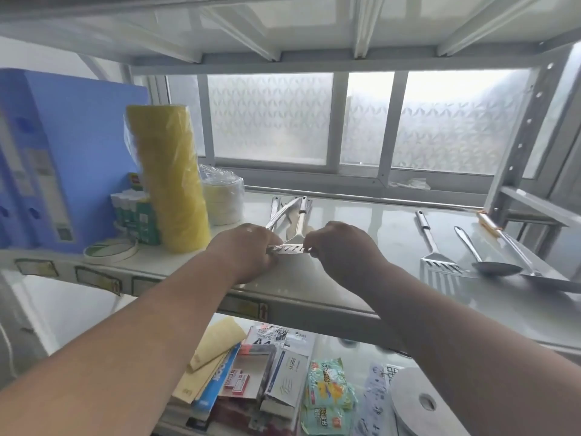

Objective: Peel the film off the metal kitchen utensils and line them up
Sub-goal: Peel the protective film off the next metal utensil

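Slotted metal spatula point(290, 247), blade nearest, on shelf point(361, 247)

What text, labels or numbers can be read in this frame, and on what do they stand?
"A4": on the printed paper pack on the lower shelf.
Red up-arrows, no words: on the shelf edge stickers.
Too blurred to read: blue binder spine label, snack packets, white booklet, blue box, green-white cartons.

Bare forearms, no sleeves showing
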Motion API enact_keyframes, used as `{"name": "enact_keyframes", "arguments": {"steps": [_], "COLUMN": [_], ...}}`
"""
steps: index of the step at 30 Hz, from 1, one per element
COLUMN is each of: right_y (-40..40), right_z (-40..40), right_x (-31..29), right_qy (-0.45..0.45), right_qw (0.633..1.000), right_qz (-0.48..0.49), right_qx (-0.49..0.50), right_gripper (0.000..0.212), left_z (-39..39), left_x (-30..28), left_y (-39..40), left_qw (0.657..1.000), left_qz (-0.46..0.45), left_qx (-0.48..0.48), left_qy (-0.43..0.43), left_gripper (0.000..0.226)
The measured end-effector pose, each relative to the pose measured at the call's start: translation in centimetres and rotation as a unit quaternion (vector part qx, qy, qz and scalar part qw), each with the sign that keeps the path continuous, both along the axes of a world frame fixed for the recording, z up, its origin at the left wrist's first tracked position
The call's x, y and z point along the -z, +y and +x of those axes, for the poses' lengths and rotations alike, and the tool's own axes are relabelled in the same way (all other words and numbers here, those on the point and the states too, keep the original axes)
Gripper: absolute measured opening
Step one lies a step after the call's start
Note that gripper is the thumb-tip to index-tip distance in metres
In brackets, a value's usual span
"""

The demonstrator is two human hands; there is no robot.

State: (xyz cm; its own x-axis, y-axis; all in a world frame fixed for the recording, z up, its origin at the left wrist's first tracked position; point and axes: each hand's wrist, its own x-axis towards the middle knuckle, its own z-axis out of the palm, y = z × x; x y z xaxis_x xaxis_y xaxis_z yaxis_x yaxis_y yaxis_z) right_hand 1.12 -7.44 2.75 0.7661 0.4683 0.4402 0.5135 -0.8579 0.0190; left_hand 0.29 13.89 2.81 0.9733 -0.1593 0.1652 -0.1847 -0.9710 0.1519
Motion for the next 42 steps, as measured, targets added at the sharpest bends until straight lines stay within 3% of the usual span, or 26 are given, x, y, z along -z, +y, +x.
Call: {"name": "enact_keyframes", "arguments": {"steps": [3, 8, 11, 14, 18, 21, 23, 27, 30, 33, 38, 42], "right_y": [-2.0, -4.6, -4.7, -4.6, -5.8, -7.4, -8.6, -11.3, -13.5, -15.8, -18.5, -19.2], "right_z": [-0.6, -2.2, -2.4, -2.0, -2.4, -2.4, -2.5, -3.3, -3.9, -4.5, -5.4, -6.2], "right_x": [0.1, 0.7, 1.2, 2.2, 2.0, 1.9, 2.0, 2.0, 1.8, 1.7, 2.7, 3.3], "right_qy": [0.005, 0.030, 0.040, -0.015, -0.082, -0.113, -0.132, -0.151, -0.167, -0.189, -0.197, -0.175], "right_qw": [1.000, 0.999, 0.998, 0.999, 0.993, 0.988, 0.985, 0.980, 0.975, 0.969, 0.966, 0.968], "right_qz": [-0.004, 0.032, 0.027, -0.016, 0.081, 0.090, 0.099, 0.097, 0.101, 0.062, 0.025, 0.098], "right_qx": [0.012, -0.021, -0.031, -0.023, 0.021, 0.051, 0.055, 0.082, 0.103, 0.147, 0.166, 0.153], "right_gripper": [0.015, 0.042, 0.027, 0.024, 0.016, 0.010, 0.014, 0.022, 0.027, 0.029, 0.016, 0.019], "left_z": [0.3, 0.1, -0.2, -0.4, -0.7, -1.1, -1.4, -0.7, 0.0, 0.6, 1.0, 1.7], "left_x": [-0.2, -0.2, -0.1, 0.1, 0.3, -0.1, -0.6, -1.1, -0.5, 0.4, 2.9, 4.2], "left_y": [-1.9, -4.2, -5.4, -6.0, -5.3, -5.4, -6.5, -10.7, -15.0, -18.5, -21.4, -21.7], "left_qw": [0.998, 0.993, 0.992, 0.991, 0.991, 0.993, 0.995, 0.992, 0.972, 0.959, 0.941, 0.924], "left_qz": [0.056, 0.098, 0.082, 0.095, 0.119, 0.103, 0.082, -0.020, -0.081, -0.137, -0.210, -0.277], "left_qx": [-0.015, 0.004, 0.042, 0.043, 0.008, -0.006, 0.009, 0.108, 0.196, 0.214, 0.235, 0.252], "left_qy": [-0.014, -0.070, -0.090, -0.079, -0.064, -0.049, -0.053, -0.062, -0.100, -0.130, -0.124, -0.072], "left_gripper": [0.021, 0.025, 0.024, 0.019, 0.023, 0.022, 0.027, 0.064, 0.051, 0.033, 0.034, 0.024]}}
